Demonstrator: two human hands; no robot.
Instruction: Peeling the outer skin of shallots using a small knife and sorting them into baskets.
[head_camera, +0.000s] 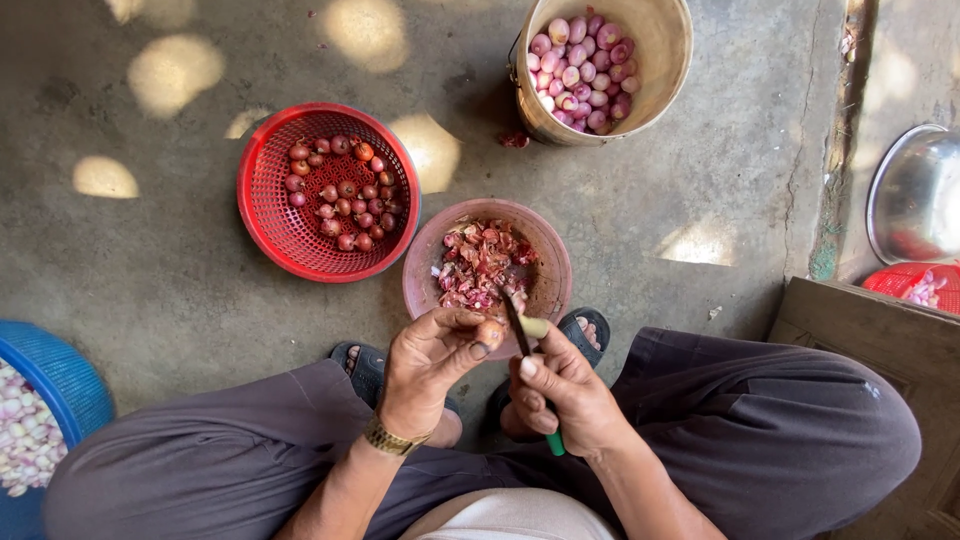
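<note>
The left hand (432, 358) pinches a small shallot (491, 333) between thumb and curled fingers, just above the near rim of the pink bowl (425, 270), which holds a heap of reddish shallot skins (482, 266). The right hand (560, 395) is closed around a green-handled knife (522, 338), thumb pressed along it, the blade touching the shallot. To the left of the pink bowl, almost touching it, sits a red perforated basket (268, 205) of unpeeled shallots (342, 192). Beyond the bowl, to its upper right, a beige bucket (665, 60) holds peeled shallots (585, 70). Far left of the bowl is a blue basket (60, 375); far right, a steel basin (915, 195).
</note>
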